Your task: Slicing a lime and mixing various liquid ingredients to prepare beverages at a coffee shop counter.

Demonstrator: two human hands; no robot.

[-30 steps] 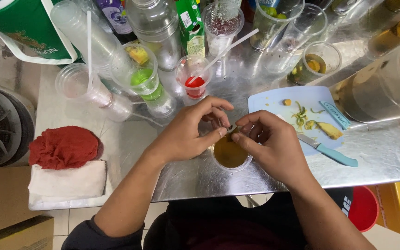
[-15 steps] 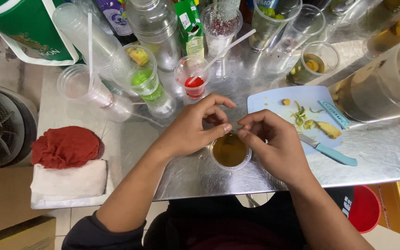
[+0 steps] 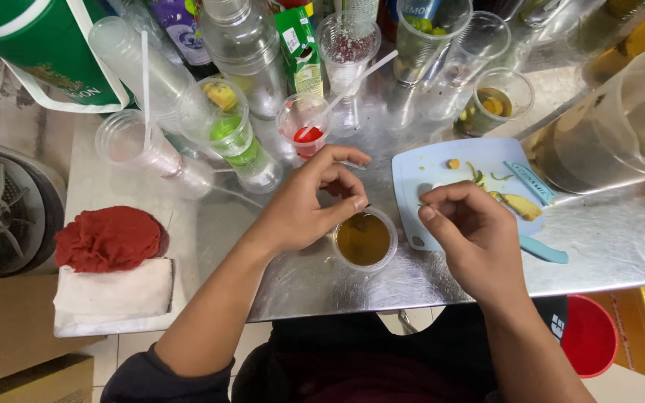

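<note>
The left hand (image 3: 304, 209) is curling over the rim of a small clear cup (image 3: 364, 239) of amber-brown liquid, which is sitting near the front edge of the metal table (image 3: 322, 280). Its fingers (image 3: 345, 183) are bending inward, thumb and forefinger tips closing together just above the cup's far edge; whether anything is pinched between them is too small to tell.

The right hand (image 3: 472, 235) is hovering just to the right of the cup, over the near corner of the pale blue cutting board (image 3: 427, 168). Its fingers are loosely curled with thumb and forefinger pressing together, and a thin greenish sliver seems to be poking out to the left of that pinch, though it is hard to be sure.

On the board, yellow and green scraps (image 3: 513, 203) are lying beside a light blue knife (image 3: 539, 250), whose handle is sticking out past the right wrist.

To do this well, the judgement here: the left hand is best kept steady on the rim so the cup is not tipping, and the pinching tips are best kept directly over the liquid so small bits are falling in, not onto the table. The cup is standing close to the table's edge, so a nudge forward is the thing to watch.

Behind, a crowd of clear plastic cups (image 3: 222, 123) and bottles (image 3: 244, 45) is standing well apart from both hands.
</note>
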